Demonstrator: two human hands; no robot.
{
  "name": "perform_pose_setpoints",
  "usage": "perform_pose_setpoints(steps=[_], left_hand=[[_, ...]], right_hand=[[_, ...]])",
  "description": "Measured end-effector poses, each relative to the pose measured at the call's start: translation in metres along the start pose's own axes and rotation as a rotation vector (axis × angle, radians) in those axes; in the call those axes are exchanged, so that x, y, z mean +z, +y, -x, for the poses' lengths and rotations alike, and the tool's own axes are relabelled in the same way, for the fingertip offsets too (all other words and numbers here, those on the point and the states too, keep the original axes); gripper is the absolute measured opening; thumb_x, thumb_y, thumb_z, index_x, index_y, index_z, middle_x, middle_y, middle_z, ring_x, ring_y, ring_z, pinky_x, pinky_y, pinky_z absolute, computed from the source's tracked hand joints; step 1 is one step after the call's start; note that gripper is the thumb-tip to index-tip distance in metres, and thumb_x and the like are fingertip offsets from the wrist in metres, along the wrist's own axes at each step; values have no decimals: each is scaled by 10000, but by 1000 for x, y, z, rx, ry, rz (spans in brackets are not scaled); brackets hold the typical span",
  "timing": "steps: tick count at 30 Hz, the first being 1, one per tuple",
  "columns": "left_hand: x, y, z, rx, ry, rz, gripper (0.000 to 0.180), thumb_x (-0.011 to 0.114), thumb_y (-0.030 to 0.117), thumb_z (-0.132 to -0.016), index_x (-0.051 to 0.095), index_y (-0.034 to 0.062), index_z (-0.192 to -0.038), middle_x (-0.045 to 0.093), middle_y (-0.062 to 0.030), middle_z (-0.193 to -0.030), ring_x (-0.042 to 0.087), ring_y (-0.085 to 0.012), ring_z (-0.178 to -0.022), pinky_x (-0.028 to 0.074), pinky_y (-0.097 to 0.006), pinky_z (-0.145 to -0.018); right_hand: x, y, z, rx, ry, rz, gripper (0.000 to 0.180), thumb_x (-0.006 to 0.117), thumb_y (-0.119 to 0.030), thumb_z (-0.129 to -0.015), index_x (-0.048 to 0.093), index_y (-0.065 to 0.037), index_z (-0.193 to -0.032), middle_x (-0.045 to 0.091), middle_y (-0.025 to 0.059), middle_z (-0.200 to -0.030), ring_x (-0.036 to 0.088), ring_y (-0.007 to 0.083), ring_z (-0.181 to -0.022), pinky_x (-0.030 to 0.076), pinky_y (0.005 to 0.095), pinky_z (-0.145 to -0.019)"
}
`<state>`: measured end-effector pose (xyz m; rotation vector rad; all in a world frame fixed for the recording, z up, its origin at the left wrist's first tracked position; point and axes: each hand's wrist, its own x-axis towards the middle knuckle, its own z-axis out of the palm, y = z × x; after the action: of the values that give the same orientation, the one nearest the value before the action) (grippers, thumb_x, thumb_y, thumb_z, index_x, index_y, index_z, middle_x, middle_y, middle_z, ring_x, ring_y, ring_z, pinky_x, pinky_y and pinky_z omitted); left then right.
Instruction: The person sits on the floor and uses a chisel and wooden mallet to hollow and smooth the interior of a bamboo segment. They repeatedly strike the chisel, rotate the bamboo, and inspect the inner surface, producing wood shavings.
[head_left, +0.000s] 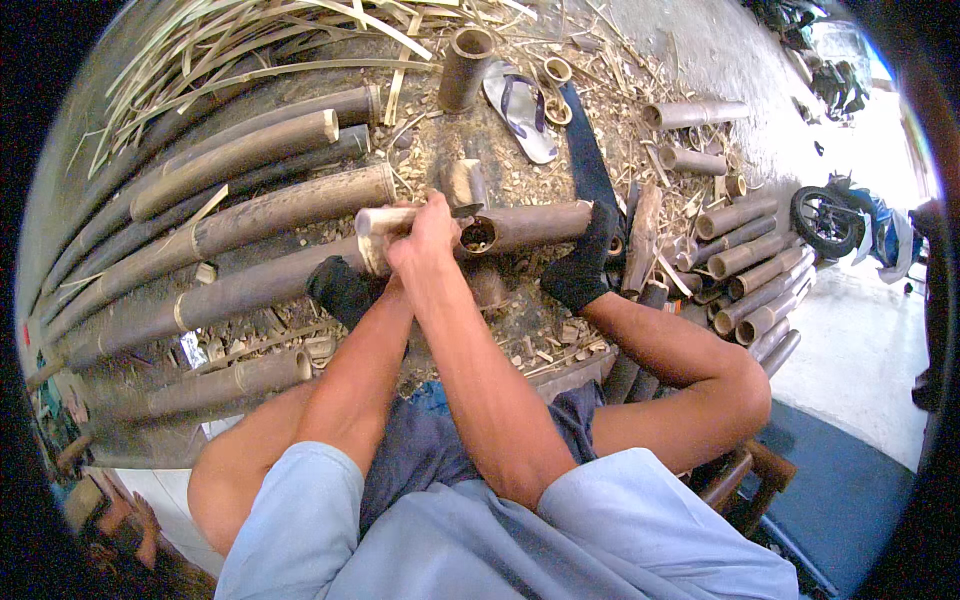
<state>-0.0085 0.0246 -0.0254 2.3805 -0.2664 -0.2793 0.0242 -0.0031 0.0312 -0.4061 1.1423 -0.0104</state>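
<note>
Knife, pale round handle, dark blade: one, between the feet, blade just beside the open left end of a bamboo tube. Right hand: grip closed round the knife. Left hand (mostly covered by the right): grip cannot be told. Bamboo tube: lying crosswise, right end at a black-socked foot. Sandal: one, beyond, near an upright bamboo section.

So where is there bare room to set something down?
The pale floor at the right looks bare, bordered by the stacked bamboo tubes, the motorcycle and the dark blue surface; much of that surface, too, right of the wooden frame. Around the right hand it is crowded: shavings, long bamboo poles, a sandal.
</note>
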Motion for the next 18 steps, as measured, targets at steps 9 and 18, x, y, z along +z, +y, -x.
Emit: perform_pose_setpoints(steps=[9,18], left_hand=[[7,10,-1,116,-24,-337,686,736,651,-734,657,182,-1229,698,-66,-1161,643,-254,-1110,413,-431,-993],[16,50,-5,-43,20,-370,971,813,806,-469,647,50,-1054,686,-120,-1036,624,-270,-1058,416,-430,-960]], right_hand=[[-132,-32,50,45,-74,468,151,600,-204,-971,491,-100,-957,488,19,-691,495,153,-548,445,334,-472],[-184,-79,11,-407,-201,1187,234,673,-238,-935,571,-40,-1009,547,19,-684,485,134,-478,425,336,-432]])
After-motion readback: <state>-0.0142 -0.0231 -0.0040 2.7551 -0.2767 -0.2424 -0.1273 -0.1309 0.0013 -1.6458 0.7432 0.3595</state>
